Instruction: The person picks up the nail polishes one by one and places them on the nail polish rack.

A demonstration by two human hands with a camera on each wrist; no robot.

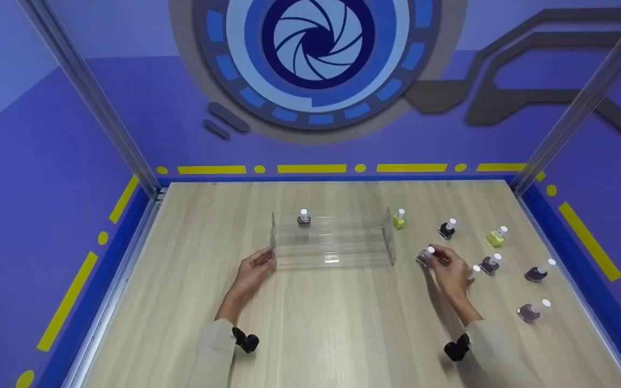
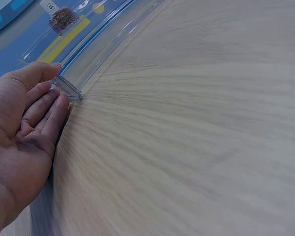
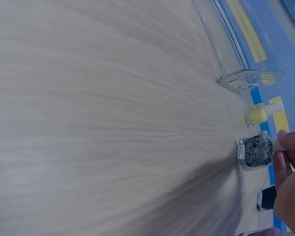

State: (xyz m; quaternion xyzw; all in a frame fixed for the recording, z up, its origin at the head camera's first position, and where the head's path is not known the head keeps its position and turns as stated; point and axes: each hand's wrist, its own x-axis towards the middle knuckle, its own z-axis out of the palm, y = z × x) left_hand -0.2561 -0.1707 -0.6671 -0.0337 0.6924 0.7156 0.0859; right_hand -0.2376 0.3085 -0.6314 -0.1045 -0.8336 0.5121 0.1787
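My right hand point(image 1: 450, 272) pinches the white cap of a nail polish bottle point(image 3: 257, 151) between thumb and fingers. The bottle is clear and square, with dark speckled polish inside, and leans over the table right of the rack. My left hand point(image 1: 254, 274) rests its relaxed fingers against the left end panel of a clear acrylic display rack point(image 1: 332, 261). In the left wrist view the thumb and fingertips meet that panel's edge. On the rack's upper tier, toward its left end, one nail polish bottle with brownish glitter point(image 2: 63, 20) stands upright.
Beside the rack's right end is a yellow nail polish bottle point(image 1: 399, 220). Farther right stand a black bottle point(image 1: 447, 230), another yellow one point(image 1: 496, 237), dark ones point(image 1: 489, 264) and a mauve one point(image 1: 529, 311). One bottle point(image 1: 474, 274) is partly hidden behind my right hand.
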